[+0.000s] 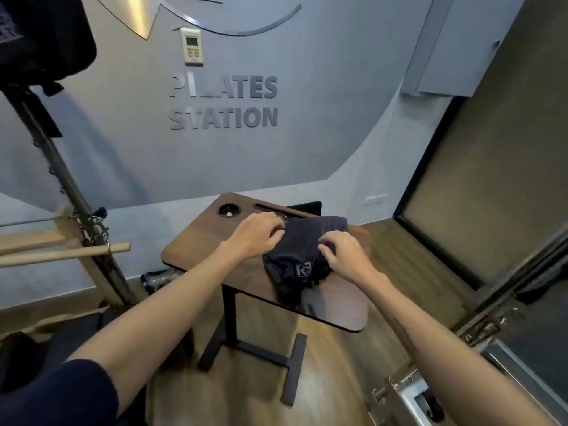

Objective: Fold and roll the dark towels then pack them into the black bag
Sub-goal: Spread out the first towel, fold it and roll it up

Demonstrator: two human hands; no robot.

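A dark towel (302, 253) lies bunched on the right half of a small walnut-coloured worktop (196, 250), its near end drooping toward the front edge. Pale lettering shows on a fold facing the camera. The left hand (256, 233) sits at the towel's far-left edge with fingers curled into the cloth, so its grip looks closed on the fabric. The right hand (344, 255) rests on the towel's right side with fingers bent down into it, apparently pinching a fold too. The picture is blurred, so how firmly either holds is a judgement. The towel is neither flat nor rolled, so this reads as an early stage: gathering or straightening before a fold. The black bag cannot be identified with certainty; a dark shape (307, 207) stands just behind the worktop's far edge and may be it. The main risk is the overhang. If the hands drag the cloth nearer, its weight could carry it off the front edge onto the wooden floor (396, 256). A fold made over these bunched layers would trap creases and give a lumpy, loose roll. The worktop stands on a single slim column (229, 315), so hard downward pressing near the edge might rock it.
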